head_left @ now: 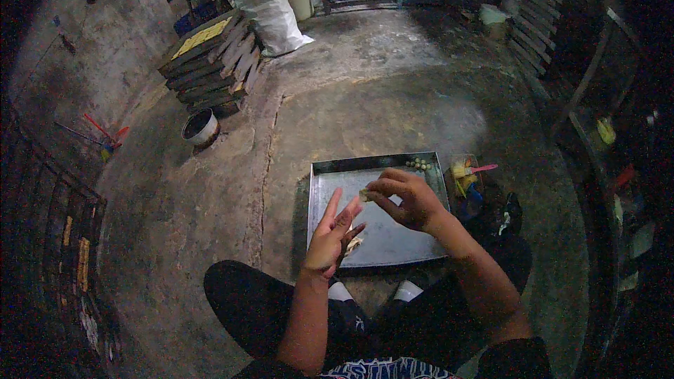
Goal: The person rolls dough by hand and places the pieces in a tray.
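Observation:
My left hand (333,235) is raised over the near left part of a metal tray (316,175), fingers spread. At its fingertips my right hand (407,200) is closed in a pinch on a small pale greenish piece (364,196), perhaps dough. A pale crumpled piece (355,245) lies in the tray, partly behind my left hand. Several small round balls (420,164) sit in the tray's far right corner.
A container with brushes (467,179) stands right of the tray. Beyond are a black-and-white pot (200,126), stacked wooden trays (207,63), a white sack (270,24) and buckets (495,21). My bent legs (239,291) flank the tray's near side.

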The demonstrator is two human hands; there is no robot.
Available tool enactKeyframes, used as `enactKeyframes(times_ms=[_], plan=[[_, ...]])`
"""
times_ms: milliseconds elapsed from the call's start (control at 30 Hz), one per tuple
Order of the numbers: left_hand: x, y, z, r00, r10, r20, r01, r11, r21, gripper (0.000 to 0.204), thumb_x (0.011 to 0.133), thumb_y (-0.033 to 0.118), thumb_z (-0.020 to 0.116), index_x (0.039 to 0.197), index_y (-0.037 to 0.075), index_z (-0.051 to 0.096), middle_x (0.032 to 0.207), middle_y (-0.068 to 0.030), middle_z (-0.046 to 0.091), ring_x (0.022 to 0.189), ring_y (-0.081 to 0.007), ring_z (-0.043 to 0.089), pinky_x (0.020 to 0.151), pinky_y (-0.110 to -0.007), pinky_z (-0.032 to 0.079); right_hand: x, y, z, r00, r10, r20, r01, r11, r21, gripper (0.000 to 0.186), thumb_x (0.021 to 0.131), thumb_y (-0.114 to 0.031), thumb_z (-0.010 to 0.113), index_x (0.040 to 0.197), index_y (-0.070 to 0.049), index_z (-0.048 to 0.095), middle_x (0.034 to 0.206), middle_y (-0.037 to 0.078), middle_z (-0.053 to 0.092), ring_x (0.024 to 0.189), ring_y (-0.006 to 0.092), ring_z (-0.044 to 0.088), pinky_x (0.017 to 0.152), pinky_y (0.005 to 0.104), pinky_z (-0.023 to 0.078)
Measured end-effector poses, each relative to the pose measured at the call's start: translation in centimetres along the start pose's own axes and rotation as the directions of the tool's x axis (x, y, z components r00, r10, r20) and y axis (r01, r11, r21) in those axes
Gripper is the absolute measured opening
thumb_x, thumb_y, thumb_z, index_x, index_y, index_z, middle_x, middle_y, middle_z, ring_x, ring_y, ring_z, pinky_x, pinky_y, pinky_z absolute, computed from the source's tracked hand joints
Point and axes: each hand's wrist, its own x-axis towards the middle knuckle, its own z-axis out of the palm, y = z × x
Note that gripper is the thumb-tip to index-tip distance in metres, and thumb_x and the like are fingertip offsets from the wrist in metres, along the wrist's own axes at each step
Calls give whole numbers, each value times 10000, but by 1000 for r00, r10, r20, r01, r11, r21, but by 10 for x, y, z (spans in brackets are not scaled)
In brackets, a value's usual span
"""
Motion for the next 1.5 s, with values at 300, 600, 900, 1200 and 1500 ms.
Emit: enactKeyframes(times_ms=[300,600,900,1200,1500], plan=[[16,-28,-31,991,32,-127,-42,996,-79,299,977,106,558,1265,29,574,1165,-124,643,1020,-214,646,869,-299,542,5,-24,9,992,-85,90,90,995,-49,343,829,-236,706,1152,-127,672,978,86,638,923,292,613,806,370,526],[10,-8,-14,995,-84,-59,73,984,-164,410,949,279,630,1249,10,553,1121,-109,647,971,-198,656,835,-315,555,-2,-22,12,987,77,141,-82,996,26,196,804,-237,700,933,-93,668,926,18,641,933,302,602,774,415,506],[6,0,-15,989,-78,-126,74,996,-40,362,964,291,605,1164,-10,633,1033,-90,686,902,-183,674,801,-299,556,-4,-43,27,994,12,108,4,989,-147,367,848,-374,692,1102,-109,695,1425,133,448,1121,315,549,984,470,408],[13,-13,-15,999,24,-44,-30,988,-149,383,960,157,603,1294,-17,532,1194,-113,633,1013,-192,646,853,-293,549,2,-15,17,997,-54,64,55,998,-10,251,797,-177,746,1032,-103,696,1122,82,624,968,284,609,840,409,483],[21,-23,-36,989,16,-147,-21,999,-33,411,938,58,611,1327,-16,498,1144,-135,662,974,-201,667,856,-304,557,1,-21,19,990,44,137,-61,991,119,241,851,-166,680,1087,-121,699,1131,94,605,1018,317,599,876,403,493]])
